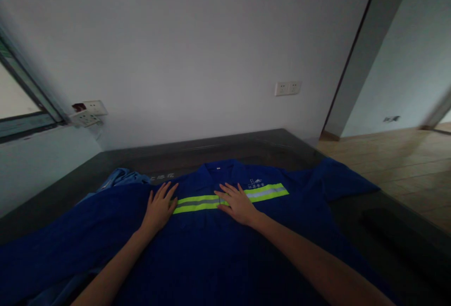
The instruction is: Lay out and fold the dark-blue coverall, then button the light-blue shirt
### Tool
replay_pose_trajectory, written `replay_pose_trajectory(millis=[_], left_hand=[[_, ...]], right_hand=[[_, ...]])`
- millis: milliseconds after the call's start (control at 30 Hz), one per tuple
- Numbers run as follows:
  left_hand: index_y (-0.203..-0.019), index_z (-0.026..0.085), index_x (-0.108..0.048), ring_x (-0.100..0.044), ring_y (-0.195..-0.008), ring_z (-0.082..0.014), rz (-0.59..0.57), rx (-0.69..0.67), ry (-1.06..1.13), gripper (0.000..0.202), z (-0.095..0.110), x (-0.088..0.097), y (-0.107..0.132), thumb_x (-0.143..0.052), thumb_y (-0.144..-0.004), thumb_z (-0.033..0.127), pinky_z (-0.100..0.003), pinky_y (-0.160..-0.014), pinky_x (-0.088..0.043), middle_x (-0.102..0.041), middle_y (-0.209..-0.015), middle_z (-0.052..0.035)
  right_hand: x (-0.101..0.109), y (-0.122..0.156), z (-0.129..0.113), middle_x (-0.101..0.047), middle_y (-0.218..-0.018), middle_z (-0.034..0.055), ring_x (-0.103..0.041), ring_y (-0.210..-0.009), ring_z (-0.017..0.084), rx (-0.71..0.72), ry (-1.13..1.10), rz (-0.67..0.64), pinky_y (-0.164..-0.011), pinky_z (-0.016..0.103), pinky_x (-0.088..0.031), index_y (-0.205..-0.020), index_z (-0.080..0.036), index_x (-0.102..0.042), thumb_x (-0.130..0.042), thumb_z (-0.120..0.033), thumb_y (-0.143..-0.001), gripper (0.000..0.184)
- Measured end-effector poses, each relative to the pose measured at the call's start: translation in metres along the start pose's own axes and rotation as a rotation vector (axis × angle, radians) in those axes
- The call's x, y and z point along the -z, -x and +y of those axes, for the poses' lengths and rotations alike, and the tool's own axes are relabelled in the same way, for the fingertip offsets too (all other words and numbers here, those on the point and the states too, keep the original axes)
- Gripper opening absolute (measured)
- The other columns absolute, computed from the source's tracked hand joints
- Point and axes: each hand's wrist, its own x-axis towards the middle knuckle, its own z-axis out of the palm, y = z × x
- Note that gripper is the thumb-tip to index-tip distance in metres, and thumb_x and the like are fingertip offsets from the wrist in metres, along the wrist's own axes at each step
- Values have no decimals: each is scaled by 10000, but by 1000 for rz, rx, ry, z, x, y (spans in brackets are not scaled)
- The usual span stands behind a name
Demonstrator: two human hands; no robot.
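On the blue garment, left hand and right hand lie flat, fingers spread, grasping nothing. Uneven pressing could pucker its reflective stripe.

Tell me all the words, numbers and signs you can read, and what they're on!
None can be read for certain:
Blue jacket, chest: white characters under a small white logo, too blurred.
Blue jacket, inside the collar: pale label, too small.
Dark tabletop, beyond the jacket: pale characters, too blurred.
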Motion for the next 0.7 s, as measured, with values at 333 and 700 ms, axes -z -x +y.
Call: replay_pose_trajectory(millis=[333,700], left_hand=[[-1244,236,-533,-391,-1316,-215,96,-260,119,394,51,44,-15,-333,-904,241,-479,-1145,-168,-513,-1354,-69],[-1114,219,-604,-549,-1124,-194,-130,-575,646,293,232,54,-80,-462,-861,179,-397,-1077,-324,-629,-1168,-57]], right_hand=[[31,-15,13,-690,-990,56,-603,-980,171,-66,-135,236,-890,282,-432,-917,-181,-702,-486,-276,-919,236],[128,62,95,-722,-806,51,-665,-758,169,-336,-344,412,-709,247,-481,-848,-153,-699,-513,-289,-860,230]])
